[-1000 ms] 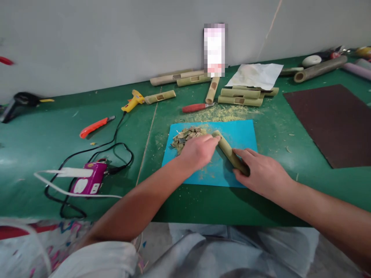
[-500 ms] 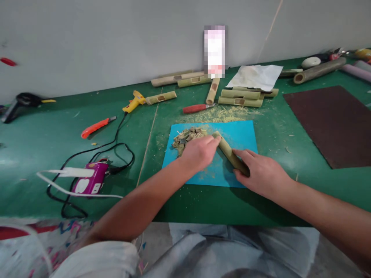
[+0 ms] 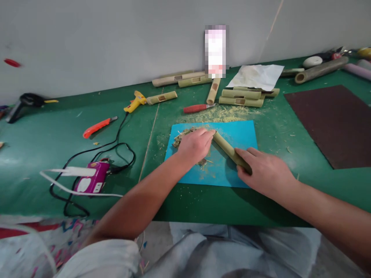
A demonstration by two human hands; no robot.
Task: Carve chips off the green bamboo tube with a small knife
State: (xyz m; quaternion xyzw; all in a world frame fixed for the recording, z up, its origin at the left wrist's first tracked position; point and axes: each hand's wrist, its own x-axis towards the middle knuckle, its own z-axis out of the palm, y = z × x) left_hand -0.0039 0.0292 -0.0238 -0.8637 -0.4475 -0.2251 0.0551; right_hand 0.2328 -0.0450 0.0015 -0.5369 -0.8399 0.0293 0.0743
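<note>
A pale green bamboo tube (image 3: 225, 144) slants over the blue sheet (image 3: 243, 133). My right hand (image 3: 262, 168) is wrapped round its near end, thumb underneath. At the tube's far end, my left hand (image 3: 194, 144) is closed, its fingertips touching or almost touching the opening; whatever they pinch is hidden. Partly behind my left hand lies a heap of dry brown-green plant bits (image 3: 177, 142), with more scraps (image 3: 204, 162) below the wrist.
Behind the sheet are a red-handled knife (image 3: 197, 108), yellow shavings and several notched bamboo pieces (image 3: 240, 102). On the left are a yellow glue gun (image 3: 135, 102), an orange cutter (image 3: 97, 127) and a purple power adapter (image 3: 100, 175) with cords. A dark brown board (image 3: 333, 127) lies right.
My left hand has drawn slightly left, toward the heap. The tube and my right hand have shifted a little right, and scraps below my left wrist now show.
</note>
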